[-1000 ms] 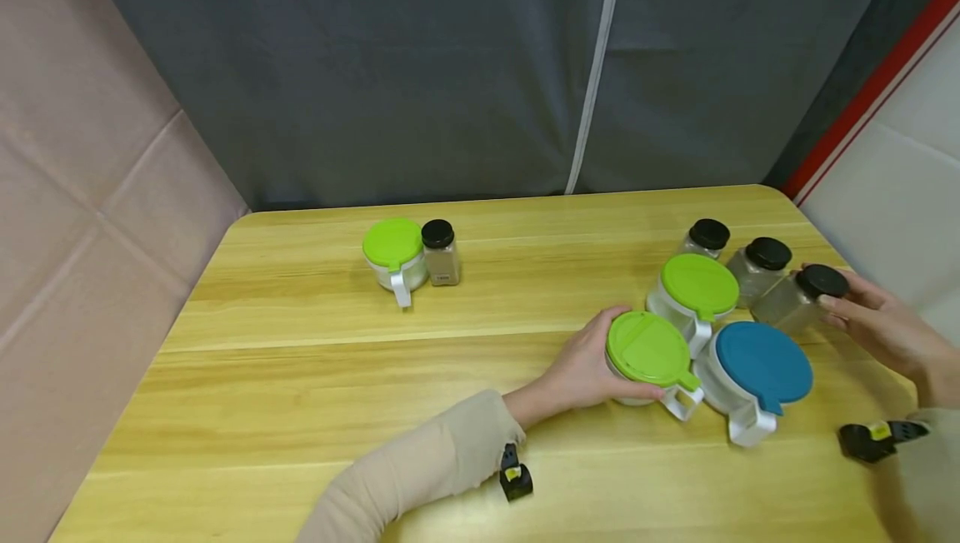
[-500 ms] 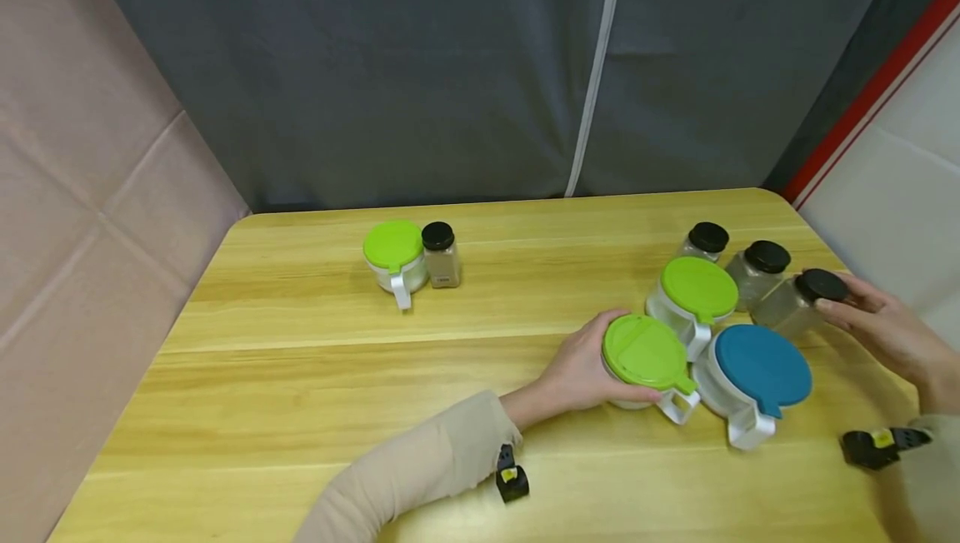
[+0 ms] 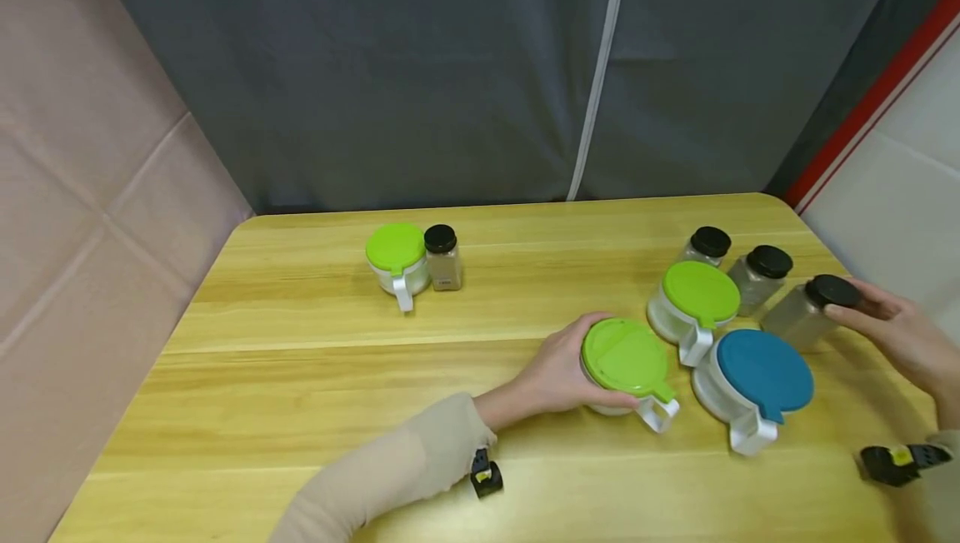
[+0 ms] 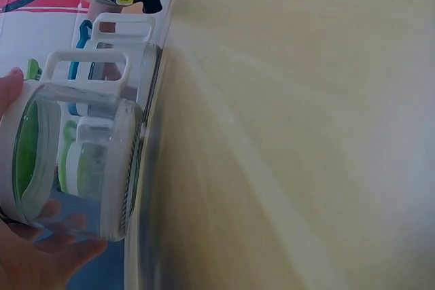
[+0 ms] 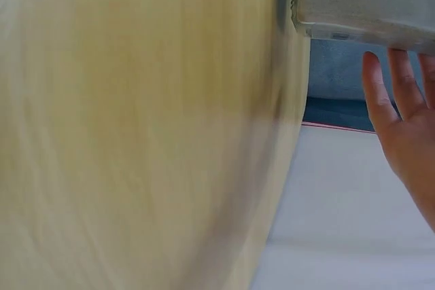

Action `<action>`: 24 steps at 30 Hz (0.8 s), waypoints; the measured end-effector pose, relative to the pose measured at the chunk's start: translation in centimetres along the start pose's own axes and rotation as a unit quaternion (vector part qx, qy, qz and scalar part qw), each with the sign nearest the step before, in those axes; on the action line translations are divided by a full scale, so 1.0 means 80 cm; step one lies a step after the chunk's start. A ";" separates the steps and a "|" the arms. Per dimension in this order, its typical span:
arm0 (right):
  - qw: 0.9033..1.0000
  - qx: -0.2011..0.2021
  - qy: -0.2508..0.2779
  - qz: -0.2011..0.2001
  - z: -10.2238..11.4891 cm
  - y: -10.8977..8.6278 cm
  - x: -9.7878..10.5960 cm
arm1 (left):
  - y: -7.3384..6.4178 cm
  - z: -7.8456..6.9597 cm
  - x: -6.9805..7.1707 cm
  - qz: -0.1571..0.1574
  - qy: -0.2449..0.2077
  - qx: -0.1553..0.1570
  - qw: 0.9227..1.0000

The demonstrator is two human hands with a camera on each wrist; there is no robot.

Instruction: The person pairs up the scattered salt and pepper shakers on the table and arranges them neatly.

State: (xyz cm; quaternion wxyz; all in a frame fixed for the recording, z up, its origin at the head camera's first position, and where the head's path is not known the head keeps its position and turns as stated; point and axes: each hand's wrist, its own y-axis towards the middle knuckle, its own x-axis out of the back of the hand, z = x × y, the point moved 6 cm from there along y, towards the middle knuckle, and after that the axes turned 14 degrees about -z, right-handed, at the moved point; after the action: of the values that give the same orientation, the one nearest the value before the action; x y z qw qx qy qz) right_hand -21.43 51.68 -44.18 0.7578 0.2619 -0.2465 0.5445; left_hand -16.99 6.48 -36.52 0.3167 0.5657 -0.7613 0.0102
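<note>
My left hand (image 3: 551, 372) grips a glass seasoning jar (image 4: 85, 154) with a green lid (image 3: 626, 356) and a white handle, from its left side in the head view. Fingers show through and below the glass in the left wrist view. With thumb and fingers, my right hand (image 3: 903, 335) holds a clear spice bottle (image 3: 795, 320) by its black cap. A brownish content is visible through that bottle (image 5: 370, 5) in the right wrist view. Whether either container touches the table is hard to tell. Between the hands stand a blue-lidded jar (image 3: 765, 372) and another green-lidded jar (image 3: 700, 293).
Two more black-capped bottles, one at the back (image 3: 708, 243) and one nearer (image 3: 759, 276), stand behind the jars. Farther left on the wooden table (image 3: 300, 410), a green-lidded jar (image 3: 396, 251) stands beside a filled spice bottle (image 3: 444, 260). A grey curtain (image 3: 412, 85) hangs behind.
My left hand has moved left with the green-lidded jar, opening a gap from the blue-lidded one. My right hand and its spice bottle have shifted slightly right.
</note>
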 end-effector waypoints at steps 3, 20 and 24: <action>1.000 0.007 0.016 -0.002 -0.009 0.000 0.005 | -0.004 0.003 0.009 0.011 -0.005 -0.006 1.000; 0.985 0.123 0.031 -0.114 -0.027 0.007 0.075 | -0.019 0.009 0.089 0.072 -0.039 -0.014 0.997; 0.980 0.146 0.010 -0.131 -0.026 0.011 0.087 | -0.020 -0.005 0.112 0.083 -0.041 -0.014 0.996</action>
State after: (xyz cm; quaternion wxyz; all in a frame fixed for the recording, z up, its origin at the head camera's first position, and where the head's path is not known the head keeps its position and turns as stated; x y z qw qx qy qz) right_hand -20.12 58.14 -41.00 0.7787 0.3944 -0.1202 0.4730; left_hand -16.85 -1.62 -32.30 0.2908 0.4964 -0.8179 0.0027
